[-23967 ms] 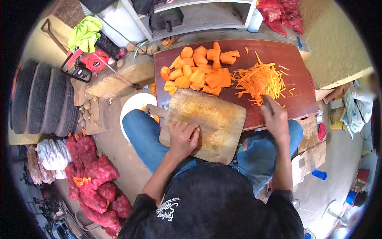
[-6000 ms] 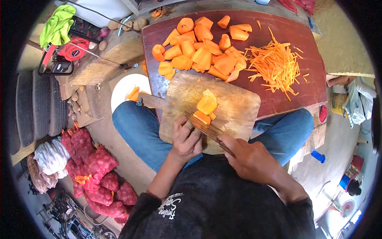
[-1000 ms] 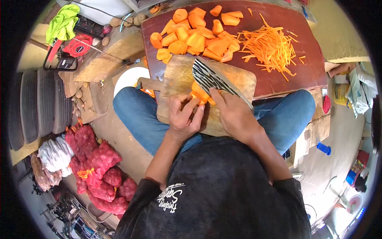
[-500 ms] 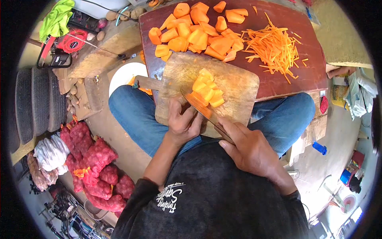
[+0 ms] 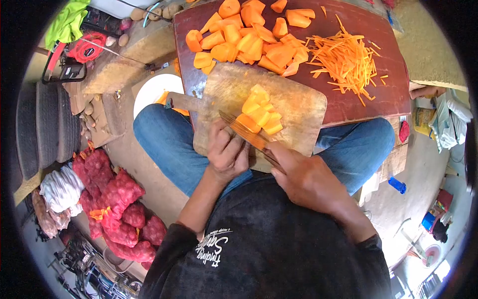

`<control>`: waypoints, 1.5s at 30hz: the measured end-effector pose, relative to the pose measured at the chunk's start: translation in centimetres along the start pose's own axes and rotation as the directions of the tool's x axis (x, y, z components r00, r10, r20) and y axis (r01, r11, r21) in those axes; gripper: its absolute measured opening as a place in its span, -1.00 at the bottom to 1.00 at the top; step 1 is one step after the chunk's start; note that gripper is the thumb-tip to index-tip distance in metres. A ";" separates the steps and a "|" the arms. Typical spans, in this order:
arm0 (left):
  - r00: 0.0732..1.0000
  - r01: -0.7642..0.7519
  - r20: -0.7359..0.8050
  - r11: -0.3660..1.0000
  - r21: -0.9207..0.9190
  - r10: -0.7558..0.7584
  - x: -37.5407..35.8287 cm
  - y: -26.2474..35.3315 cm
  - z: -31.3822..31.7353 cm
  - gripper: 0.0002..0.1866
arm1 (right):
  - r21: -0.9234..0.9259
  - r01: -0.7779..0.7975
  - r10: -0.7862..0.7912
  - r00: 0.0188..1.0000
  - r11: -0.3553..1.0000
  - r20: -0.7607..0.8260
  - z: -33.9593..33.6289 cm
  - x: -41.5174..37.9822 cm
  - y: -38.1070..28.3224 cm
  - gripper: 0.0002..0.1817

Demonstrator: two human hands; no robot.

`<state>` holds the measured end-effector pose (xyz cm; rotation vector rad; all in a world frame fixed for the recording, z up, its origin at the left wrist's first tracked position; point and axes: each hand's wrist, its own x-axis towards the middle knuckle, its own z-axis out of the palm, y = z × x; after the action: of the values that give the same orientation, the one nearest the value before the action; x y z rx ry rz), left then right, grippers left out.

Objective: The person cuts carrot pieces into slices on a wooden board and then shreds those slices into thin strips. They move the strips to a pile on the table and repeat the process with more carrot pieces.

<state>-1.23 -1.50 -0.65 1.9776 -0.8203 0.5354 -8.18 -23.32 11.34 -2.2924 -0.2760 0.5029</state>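
Observation:
My right hand (image 5: 306, 174) is wrapped round the handle of a knife (image 5: 245, 133), its blade slanting up and left over the wooden cutting board (image 5: 298, 104). My left hand (image 5: 226, 149) is closed beside the blade at the board's near edge; whatever its curled fingers hold is hidden. Cut carrot slices (image 5: 259, 108) lie bunched on the board just beyond the blade. Behind the board, thick carrot chunks (image 5: 249, 42) are heaped on the red-brown table (image 5: 388, 99), and a pile of thin carrot strips (image 5: 346, 60) sits to their right.
The board rests across my lap, against the table edge. A white bucket (image 5: 149, 92) with orange pieces stands by my left knee. Red net sacks (image 5: 119, 199) and stacked tyres (image 5: 45, 127) are at left. Plastic bags (image 5: 448, 119) hang at right.
The knife and my right hand have shifted slightly up and left across the board. My left hand stays closed near the blade. The slices look almost unchanged.

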 end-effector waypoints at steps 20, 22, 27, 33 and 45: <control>0.985 -0.052 0.163 0.999 0.009 0.050 -0.6 0.1 0.6 -0.74 | 0.053 0.012 -0.002 0.984 0.999 -0.180 2.2 -2.8 2.7 -0.40; 0.983 -0.080 0.165 0.997 0.024 0.075 -0.4 0.3 0.8 -0.75 | 0.049 0.016 -0.007 0.984 0.999 -0.179 2.2 -3.0 3.3 -0.40; 0.981 -0.131 0.151 0.990 0.051 0.122 -0.5 0.3 1.1 -0.72 | -0.046 0.072 -0.080 0.973 0.996 -0.215 2.6 -2.9 3.7 -0.38; 0.980 -0.153 0.143 0.985 0.084 0.140 -0.2 0.5 0.9 -0.71 | -0.074 0.035 -0.049 0.977 0.997 -0.207 2.7 -2.8 3.4 -0.41; 0.982 -0.153 0.129 0.980 0.129 0.136 0.1 0.8 0.8 -0.67 | 0.025 -0.087 0.089 0.987 0.996 -0.136 1.5 -2.8 1.9 -0.50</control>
<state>-1.65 -2.56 -0.56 2.1042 -1.0324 0.5758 -11.29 -24.62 9.75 -2.3156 -0.1020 0.3876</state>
